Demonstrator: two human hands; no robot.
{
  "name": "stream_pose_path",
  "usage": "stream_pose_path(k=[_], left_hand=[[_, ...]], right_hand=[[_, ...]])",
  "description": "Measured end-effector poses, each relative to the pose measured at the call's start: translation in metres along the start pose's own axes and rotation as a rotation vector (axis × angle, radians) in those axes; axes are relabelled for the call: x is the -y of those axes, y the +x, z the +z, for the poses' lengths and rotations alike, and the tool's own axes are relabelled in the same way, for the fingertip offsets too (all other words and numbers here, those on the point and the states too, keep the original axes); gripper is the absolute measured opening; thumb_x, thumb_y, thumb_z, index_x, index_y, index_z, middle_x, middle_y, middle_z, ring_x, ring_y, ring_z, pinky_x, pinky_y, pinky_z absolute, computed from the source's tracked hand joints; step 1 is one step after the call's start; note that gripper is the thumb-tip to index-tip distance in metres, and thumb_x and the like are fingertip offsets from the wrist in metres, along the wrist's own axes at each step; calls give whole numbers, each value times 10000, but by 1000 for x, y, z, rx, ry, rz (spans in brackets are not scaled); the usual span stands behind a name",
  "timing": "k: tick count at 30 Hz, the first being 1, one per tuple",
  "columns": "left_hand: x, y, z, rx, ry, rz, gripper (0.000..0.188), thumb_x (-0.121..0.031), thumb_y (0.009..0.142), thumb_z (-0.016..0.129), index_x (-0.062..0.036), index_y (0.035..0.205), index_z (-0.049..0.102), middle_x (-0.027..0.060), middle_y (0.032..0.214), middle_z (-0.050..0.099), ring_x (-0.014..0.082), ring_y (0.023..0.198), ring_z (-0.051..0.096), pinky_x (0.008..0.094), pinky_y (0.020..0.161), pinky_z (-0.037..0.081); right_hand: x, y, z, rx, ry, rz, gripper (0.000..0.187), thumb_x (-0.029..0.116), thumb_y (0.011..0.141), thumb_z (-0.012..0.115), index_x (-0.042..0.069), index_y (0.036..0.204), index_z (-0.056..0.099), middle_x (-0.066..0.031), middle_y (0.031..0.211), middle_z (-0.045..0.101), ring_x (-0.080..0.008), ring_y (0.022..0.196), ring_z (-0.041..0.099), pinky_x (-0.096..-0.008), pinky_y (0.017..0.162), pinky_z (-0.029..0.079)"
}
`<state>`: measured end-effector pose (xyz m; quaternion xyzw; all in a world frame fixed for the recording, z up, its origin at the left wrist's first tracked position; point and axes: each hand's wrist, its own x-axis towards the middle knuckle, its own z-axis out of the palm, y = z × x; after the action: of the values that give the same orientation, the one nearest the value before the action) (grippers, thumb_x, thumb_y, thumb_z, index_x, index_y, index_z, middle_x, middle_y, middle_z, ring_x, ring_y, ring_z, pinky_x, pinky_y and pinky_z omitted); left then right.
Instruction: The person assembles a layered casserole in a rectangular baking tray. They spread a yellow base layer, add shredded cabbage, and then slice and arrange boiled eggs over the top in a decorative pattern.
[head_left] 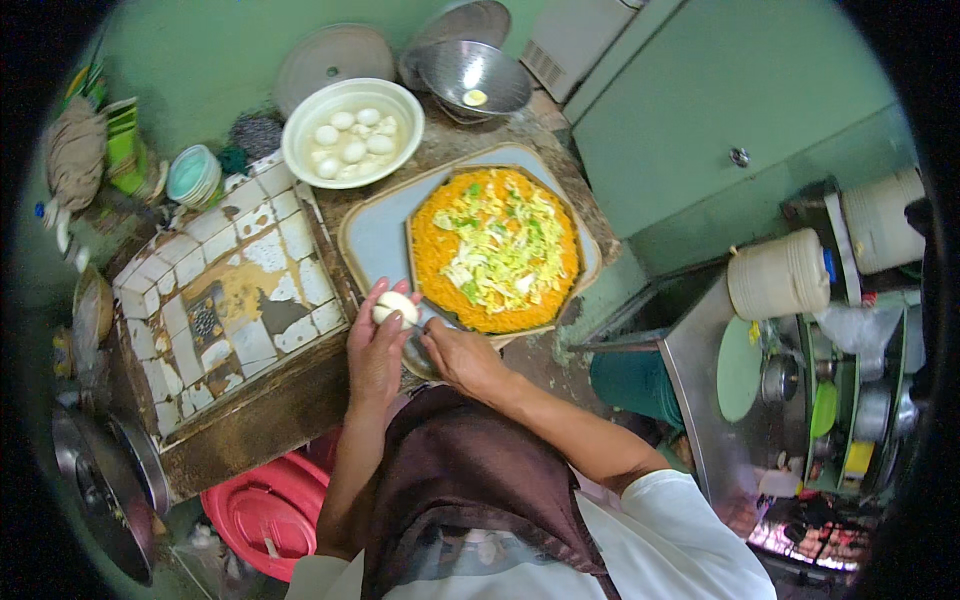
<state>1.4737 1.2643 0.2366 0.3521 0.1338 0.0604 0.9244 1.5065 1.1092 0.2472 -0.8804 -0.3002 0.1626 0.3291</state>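
Observation:
My left hand [372, 345] has its fingers around a peeled boiled egg [394, 308], just off the near left corner of a light blue tray [372, 240]. Close beside it, my right hand [462, 358] is closed on what looks like a small knife [419, 323], its blade at the egg and mostly hidden. On the tray lies an octagonal platter heaped with orange noodles [437, 270], topped with shredded pale green cabbage [508, 245]. Beyond the left hand, a white bowl [290, 150] holds several peeled eggs [354, 151] in cloudy water.
A steel bowl [500, 72] with a cut egg half [474, 98] stands at the back. A worn tiled sink [200, 240] is on the left, with a red plastic lid [265, 510] below. At right are a metal counter [700, 400] and a beige water jug [778, 278].

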Motion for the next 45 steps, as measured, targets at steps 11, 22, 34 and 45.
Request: stream_pose_path(k=[11, 22, 34, 45], left_hand=[[11, 27, 21, -4, 38, -201, 419, -149, 954, 597, 8, 1323, 476, 129, 1172, 618, 260, 1026, 658, 394, 846, 579], [95, 12, 118, 31, 153, -333, 557, -49, 939, 481, 31, 1460, 302, 215, 1362, 515, 359, 1210, 584, 485, 1028, 498], [133, 12, 154, -145, 287, -362, 445, -60, 973, 497, 77, 1384, 397, 189, 1232, 592, 310, 1081, 657, 409, 943, 565], [137, 27, 158, -174, 442, -374, 511, -54, 984, 461, 78, 1452, 302, 196, 1255, 579, 298, 1095, 640, 402, 966, 559]], right_hand=[[12, -53, -66, -312, 438, 193, 321, 207, 991, 511, 22, 1239, 594, -213, 1042, 647, -355, 976, 643, -412, 867, 495], [-47, -132, -100, -433, 337, 242, 338, 69, 927, 615, 56, 1265, 621, -184, 976, 637, -345, 899, 641, -409, 806, 512], [-125, -143, -112, -376, 408, 267, 297, 104, 954, 571, 58, 1236, 650, -191, 981, 640, -378, 917, 627, -420, 807, 495], [-150, -128, -113, -209, 962, 519, 318, 109, 991, 525, 22, 1289, 592, -79, 924, 701, -116, 571, 587, -284, 545, 486]])
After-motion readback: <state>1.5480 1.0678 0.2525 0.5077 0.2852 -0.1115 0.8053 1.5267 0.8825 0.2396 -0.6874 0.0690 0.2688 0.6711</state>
